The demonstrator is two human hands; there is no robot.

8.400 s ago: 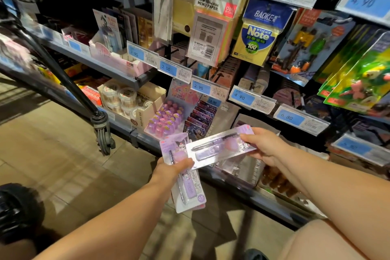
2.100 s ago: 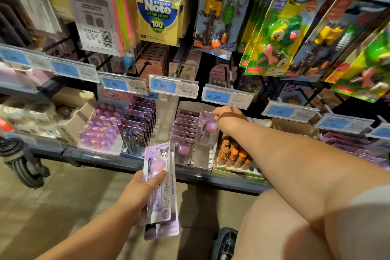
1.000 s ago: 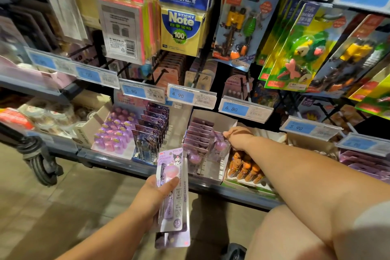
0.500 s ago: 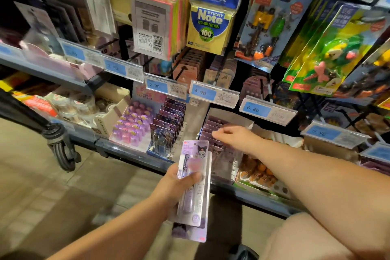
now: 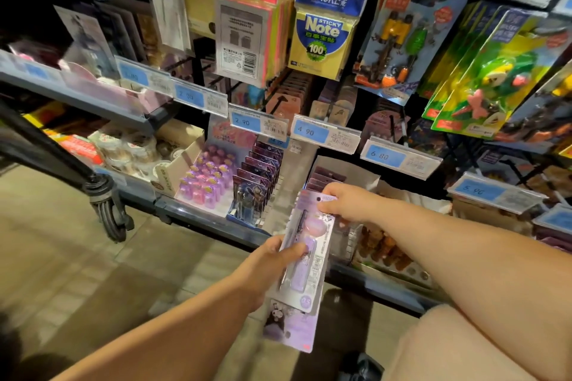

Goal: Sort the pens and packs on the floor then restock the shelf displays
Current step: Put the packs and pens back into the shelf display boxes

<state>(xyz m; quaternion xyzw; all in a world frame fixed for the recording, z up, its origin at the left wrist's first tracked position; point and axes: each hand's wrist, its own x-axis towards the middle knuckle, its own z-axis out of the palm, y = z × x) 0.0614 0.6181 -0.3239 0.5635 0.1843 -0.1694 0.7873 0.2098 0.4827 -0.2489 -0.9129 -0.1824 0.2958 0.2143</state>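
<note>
A store shelf unit fills the view, with stationery cards hung above and trays along its bottom shelf (image 5: 201,219). On that shelf sits an open cardboard display box (image 5: 349,170). Every place below is given from this box.

Inside the box, a row of purple packs (image 5: 325,178) stands upright, one behind another. The front end of the box is hidden behind your hands.

Just in front of the box, out past the shelf edge and above the floor, you hold two pen packs stacked together. The front pack (image 5: 320,241) is white and pink, with a pen under clear plastic. Its long axis points up and away from you, with the hang-hole end toward the box and the foot toward your body. The rear pack (image 5: 288,328) is purple and sticks out below the front one, farther from the box.

Your left hand (image 5: 266,263) is the one farther from the box. It grips both packs near the middle, thumb curled across the face of the front pack, fingers hidden behind.

Your right hand (image 5: 346,202) is the nearer one and is almost at the box. Its thumb and fingertips pinch the top end of the front pack beside the hang hole.

The box lies straight beyond that right hand, in line with the pack's long axis. The right hand therefore looks best placed to draw the front pack free and slide it forward into the row.
</note>
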